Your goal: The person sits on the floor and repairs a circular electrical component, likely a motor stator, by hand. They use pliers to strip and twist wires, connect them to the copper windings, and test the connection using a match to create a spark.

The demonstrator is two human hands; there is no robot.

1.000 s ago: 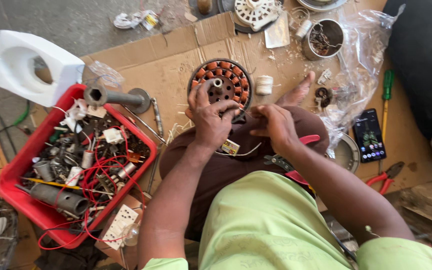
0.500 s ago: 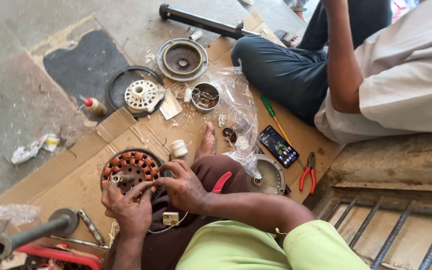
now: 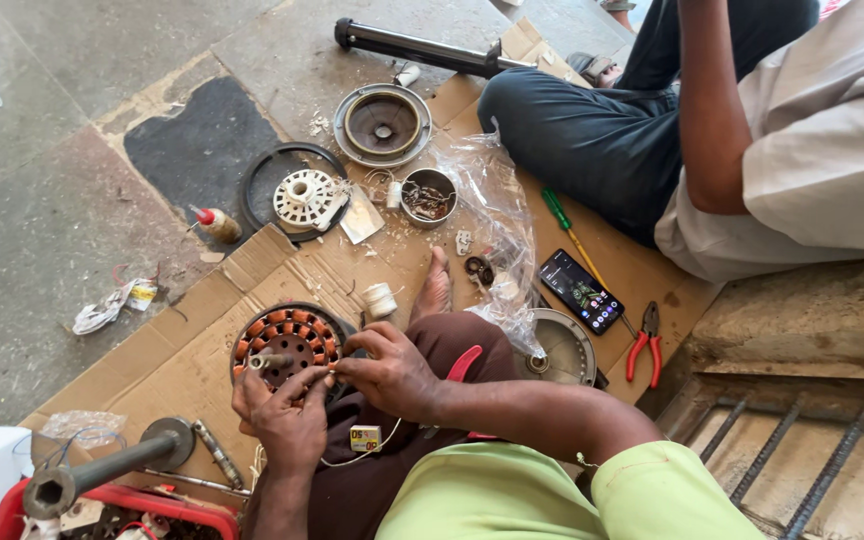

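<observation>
Both hands, left hand [image 3: 287, 420] & right hand [image 3: 387, 372], pinch thin wire at the round copper-wound fan stator [image 3: 287, 343] on the flattened brown cardboard [image 3: 177, 355] by their knee; tug too hard & the winding wire prob snaps.

The red plastic crate [image 3: 167, 508] at the lower left of the frame is cut off by the bottom edge. The round copper-wound motor stator [image 3: 288, 340] is partly covered by the left hand [image 3: 282, 420] and the right hand [image 3: 387, 372]. What the fingertips pinch is too small to tell. The seated person in the white shirt [image 3: 832, 140] at the upper right is cut off by the frame edge.
</observation>
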